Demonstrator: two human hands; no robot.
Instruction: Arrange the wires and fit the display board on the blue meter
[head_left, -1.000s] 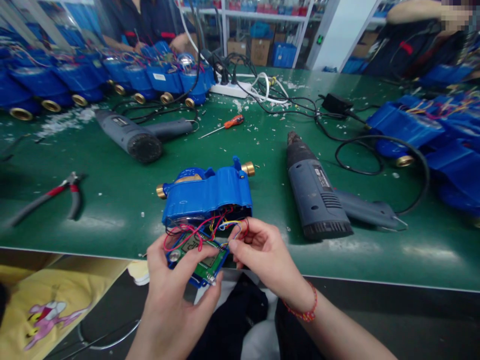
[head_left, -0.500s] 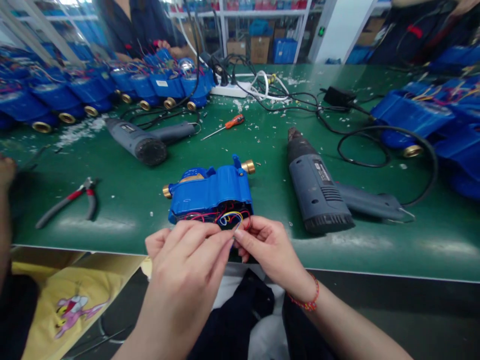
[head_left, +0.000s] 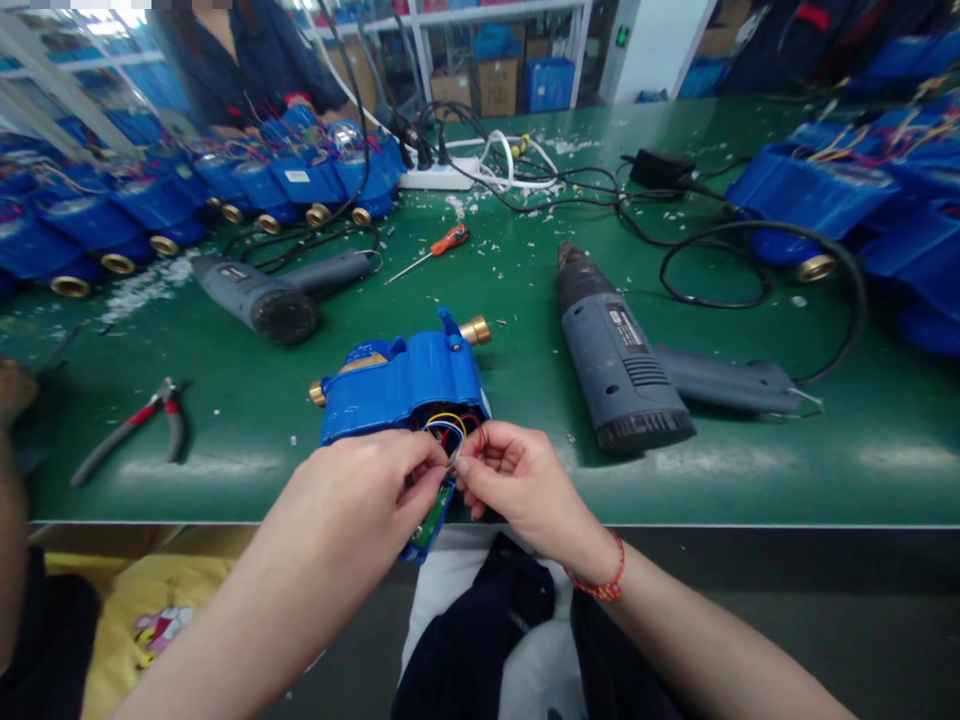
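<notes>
A blue water meter housing (head_left: pixel 405 385) with brass pipe ends lies on its side near the table's front edge. Yellow, white, blue and red wires (head_left: pixel 448 425) come out of its open end. My left hand (head_left: pixel 375 480) pinches the thin wires from the left, fingertips closed. From the right, my right hand (head_left: pixel 517 475) pinches them too, the two sets of fingertips almost touching. Below my left fingers hangs a green circuit board (head_left: pixel 431 520) in a blue frame, partly hidden by that hand. The exact wire ends are hidden between the fingers.
A heat gun (head_left: pixel 622 360) lies to the right, another heat gun (head_left: pixel 259 300) at the left. Cutting pliers (head_left: pixel 142 425), a screwdriver (head_left: pixel 431 252) and a power strip (head_left: pixel 442 175) lie on the green table (head_left: pixel 750 470). Several blue meters stand along both sides. Other people's arms show left and behind.
My left hand has turned and shifted lower left, uncovering the green circuit board below the wires. My right hand still pinches the wires. The whole view has shifted slightly.
</notes>
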